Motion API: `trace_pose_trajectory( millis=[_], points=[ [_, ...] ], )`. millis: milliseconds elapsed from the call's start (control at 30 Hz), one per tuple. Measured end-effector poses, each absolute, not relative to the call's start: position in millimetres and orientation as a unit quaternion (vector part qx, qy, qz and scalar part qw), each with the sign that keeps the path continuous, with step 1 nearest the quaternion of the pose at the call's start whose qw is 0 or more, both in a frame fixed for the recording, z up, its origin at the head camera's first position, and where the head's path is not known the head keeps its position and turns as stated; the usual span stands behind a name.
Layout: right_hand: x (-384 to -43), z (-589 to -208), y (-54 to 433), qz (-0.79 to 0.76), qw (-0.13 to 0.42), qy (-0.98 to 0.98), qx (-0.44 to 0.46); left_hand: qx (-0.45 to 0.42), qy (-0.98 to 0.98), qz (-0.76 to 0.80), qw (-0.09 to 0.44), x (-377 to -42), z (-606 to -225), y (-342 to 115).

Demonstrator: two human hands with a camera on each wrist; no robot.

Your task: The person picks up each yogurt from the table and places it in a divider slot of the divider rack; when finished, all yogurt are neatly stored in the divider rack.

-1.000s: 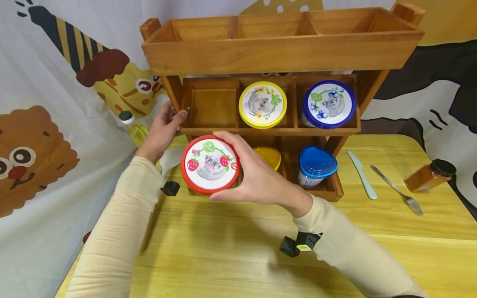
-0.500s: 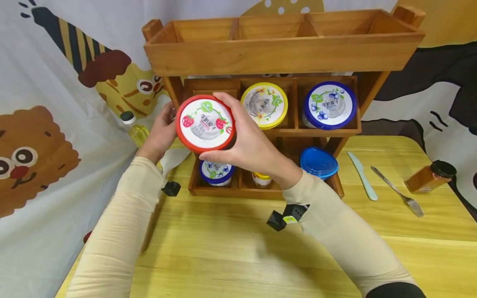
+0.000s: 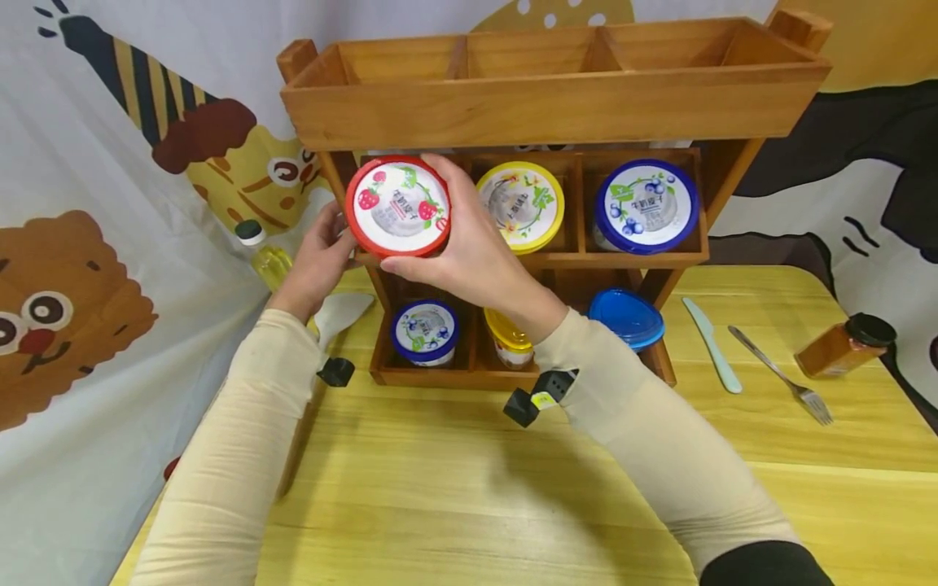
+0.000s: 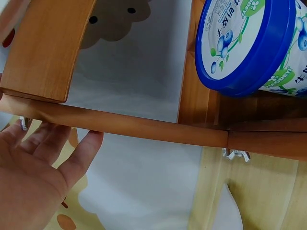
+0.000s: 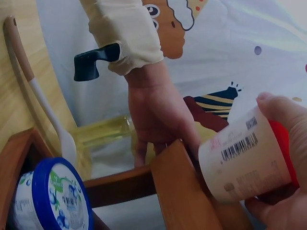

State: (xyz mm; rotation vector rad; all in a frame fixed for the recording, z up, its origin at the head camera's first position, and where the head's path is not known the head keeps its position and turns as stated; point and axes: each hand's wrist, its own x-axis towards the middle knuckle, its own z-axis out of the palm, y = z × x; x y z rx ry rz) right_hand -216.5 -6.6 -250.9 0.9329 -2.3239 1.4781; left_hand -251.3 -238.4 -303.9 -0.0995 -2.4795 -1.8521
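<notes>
My right hand (image 3: 469, 232) grips a round tub with a red rim and strawberries on its lid (image 3: 399, 207). The tub is at the left compartment of the wooden shelf's (image 3: 542, 110) middle tier; whether it touches the wood I cannot tell. Its barcoded side (image 5: 242, 158) shows in the right wrist view. At the tier's left end my left hand (image 3: 318, 264) holds the shelf's side, fingers (image 4: 84, 158) against the outer edge. Beside the red tub sit a yellow-lidded tub (image 3: 522, 207) and a blueberry tub (image 3: 646, 206).
The bottom tier holds a small blueberry tub (image 3: 425, 331), a yellow-lidded cup (image 3: 509, 335) and a blue-lidded cup (image 3: 626, 317). At left are an oil bottle (image 3: 271, 260) and a white-headed spatula (image 3: 340, 313). A knife (image 3: 711, 343), fork (image 3: 780, 374) and jar (image 3: 843, 348) lie right.
My right hand has lifted the red-lidded tub from in front of the bottom tier up to the middle tier's left compartment. My left hand has stayed at the shelf's side.
</notes>
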Motion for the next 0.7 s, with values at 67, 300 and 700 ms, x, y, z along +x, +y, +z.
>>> trace_pose_trajectory(
  millis=[67,300,700],
  points=[
    [-220,-251,-11,0.499,0.129,-0.798,0.311,-0.032,-0.8,-0.598,0.024,-251,-304,-238],
    [-227,-251,-26,0.483,0.142,-0.824,0.26,-0.028,-0.805,-0.593,0.028,-253,-305,-239],
    [-233,-264,-33,0.471,0.136,-0.835,0.249,-0.036,-0.803,-0.594,0.028,-253,-305,-239]
  ],
)
